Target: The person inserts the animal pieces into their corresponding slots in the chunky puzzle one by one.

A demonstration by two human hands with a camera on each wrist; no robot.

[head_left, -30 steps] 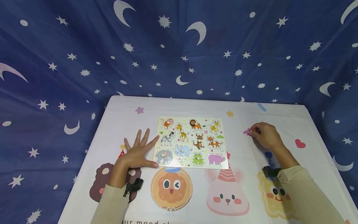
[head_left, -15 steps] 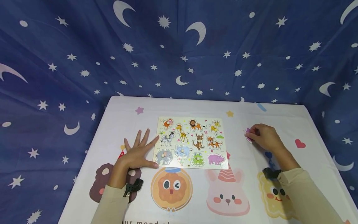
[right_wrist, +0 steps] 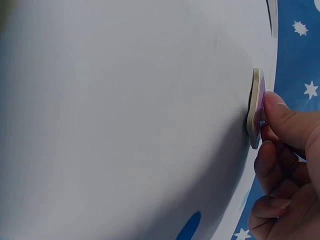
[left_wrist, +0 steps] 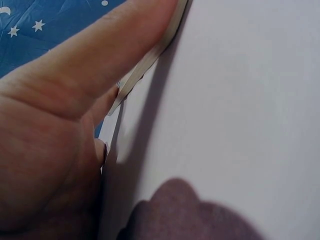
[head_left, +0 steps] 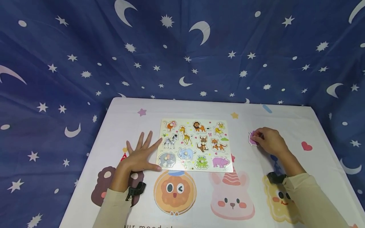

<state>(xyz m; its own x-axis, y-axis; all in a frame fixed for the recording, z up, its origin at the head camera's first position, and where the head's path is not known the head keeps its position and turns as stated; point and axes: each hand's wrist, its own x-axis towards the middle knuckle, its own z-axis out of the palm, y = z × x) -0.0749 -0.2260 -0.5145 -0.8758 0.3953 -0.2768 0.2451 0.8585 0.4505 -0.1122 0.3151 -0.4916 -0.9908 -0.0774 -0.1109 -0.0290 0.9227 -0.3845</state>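
On the white table lies an animal puzzle board with knobbed pieces such as an elephant and a frog. At its lower right is a purple hippo picture on which I see no knob. My left hand rests with fingers spread, its thumb and a fingertip at the board's left edge. To the right of the board, my right hand pinches a purple puzzle piece between thumb and fingers. In the right wrist view this puzzle piece stands edge-on; its knob is hidden by the fingers.
The tablecloth is printed with cartoon faces, stars and a heart. A blue curtain with moons and stars hangs behind the table's far edge and at its sides. Each wrist wears a black strap, the left strap showing plainly.
In my right hand the purple piece has turned from lying sideways to a more upright position, and the hand has shifted slightly toward me. The left hand and the board have stayed still.
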